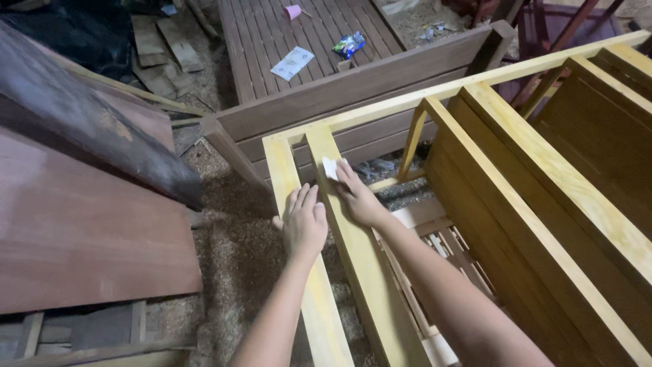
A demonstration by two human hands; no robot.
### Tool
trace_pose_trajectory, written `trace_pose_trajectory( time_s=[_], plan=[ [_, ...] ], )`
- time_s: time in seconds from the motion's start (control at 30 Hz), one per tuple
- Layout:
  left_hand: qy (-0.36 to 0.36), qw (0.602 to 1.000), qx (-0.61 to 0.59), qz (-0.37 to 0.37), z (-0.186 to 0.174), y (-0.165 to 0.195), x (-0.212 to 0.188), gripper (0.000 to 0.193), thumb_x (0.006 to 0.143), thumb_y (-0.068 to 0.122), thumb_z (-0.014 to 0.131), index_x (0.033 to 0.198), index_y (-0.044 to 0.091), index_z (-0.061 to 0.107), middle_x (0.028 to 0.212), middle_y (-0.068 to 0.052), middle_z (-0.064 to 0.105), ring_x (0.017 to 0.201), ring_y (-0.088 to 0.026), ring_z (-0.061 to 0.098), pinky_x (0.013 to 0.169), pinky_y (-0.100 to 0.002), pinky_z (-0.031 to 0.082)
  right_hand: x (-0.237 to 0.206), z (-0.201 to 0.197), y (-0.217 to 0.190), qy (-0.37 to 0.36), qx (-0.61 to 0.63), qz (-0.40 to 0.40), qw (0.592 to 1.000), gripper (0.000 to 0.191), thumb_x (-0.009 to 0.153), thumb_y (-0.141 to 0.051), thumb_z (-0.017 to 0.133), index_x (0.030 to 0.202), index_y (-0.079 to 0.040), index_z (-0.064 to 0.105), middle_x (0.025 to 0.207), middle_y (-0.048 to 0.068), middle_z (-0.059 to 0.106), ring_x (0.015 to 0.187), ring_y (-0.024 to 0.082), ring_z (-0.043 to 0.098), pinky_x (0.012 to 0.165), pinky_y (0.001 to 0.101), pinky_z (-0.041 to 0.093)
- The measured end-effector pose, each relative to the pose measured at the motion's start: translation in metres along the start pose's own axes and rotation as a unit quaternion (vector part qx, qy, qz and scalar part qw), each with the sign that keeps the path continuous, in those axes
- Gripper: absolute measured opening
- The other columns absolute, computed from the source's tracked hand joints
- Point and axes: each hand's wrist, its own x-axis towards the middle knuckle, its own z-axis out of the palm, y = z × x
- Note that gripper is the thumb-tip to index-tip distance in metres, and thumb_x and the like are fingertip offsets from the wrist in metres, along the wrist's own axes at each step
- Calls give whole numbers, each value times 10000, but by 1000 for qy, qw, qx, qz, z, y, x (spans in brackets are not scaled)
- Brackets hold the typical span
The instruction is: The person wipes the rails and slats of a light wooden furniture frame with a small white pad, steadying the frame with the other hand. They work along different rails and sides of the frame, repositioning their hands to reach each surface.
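A yellow wooden frame (pixel 353 258) rests on the sawdust-strewn floor (pixel 238 251), a white pad (pixel 330 168) on its rail.

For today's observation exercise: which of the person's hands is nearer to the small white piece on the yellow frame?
Right. The right hand presses its fingertips on the white piece. The left hand lies flat on the neighbouring yellow rail, lower down and apart from it.

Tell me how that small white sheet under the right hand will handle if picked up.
The white sheet looks thin, so probably floppy and very light. The right hand presses it flat on the yellow wooden rail; released, it would likely slide off easily.
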Motion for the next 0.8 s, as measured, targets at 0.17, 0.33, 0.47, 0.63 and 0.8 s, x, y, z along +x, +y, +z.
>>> trace_pose_trajectory(
  time_s=[0.17,0.33,0.47,0.63,0.8],
  plan=[
    [42,996,-80,-1,2,-9,3,419,973,291,469,1305,129,666,1434,-49,609,1382,-261,498,1118,-639,301,-55,-4,-6,-35,-69,-45,996,624,1004,14,511,1591,-31,306,1707,248,158,1591,381,145,1278,414,151],
    [76,990,-121,-8,-4,-13,3,393,928,234,511,1238,94,709,1369,-74,660,1333,-271,540,1109,-510,349,-154,-10,-43,-78,-44,-19,996,826,821,153,490,1598,-20,270,1719,256,71,1601,409,70,1268,463,106],
    [98,978,-184,19,-1,-20,4,362,954,200,540,1246,56,697,1371,-108,661,1320,-289,569,1129,-421,413,-32,6,-10,-37,-199,-71,977,684,875,-16,634,1496,19,350,1650,309,190,1542,507,151,1258,513,203],
    [69,987,-144,-20,-4,-16,10,358,931,245,570,1231,100,702,1340,-104,660,1280,-268,580,1100,-491,393,49,15,-8,-12,-265,-81,961,546,981,-180,644,1447,27,452,1567,314,365,1462,549,254,1180,554,294],
    [-39,999,-10,-1,-32,-10,19,318,952,339,576,1189,219,750,1274,-20,713,1388,-265,509,1156,-539,373,-73,-7,-78,-95,-273,-65,955,641,825,-44,587,1452,22,478,1557,277,394,1468,458,327,1184,519,268]
  ],
)
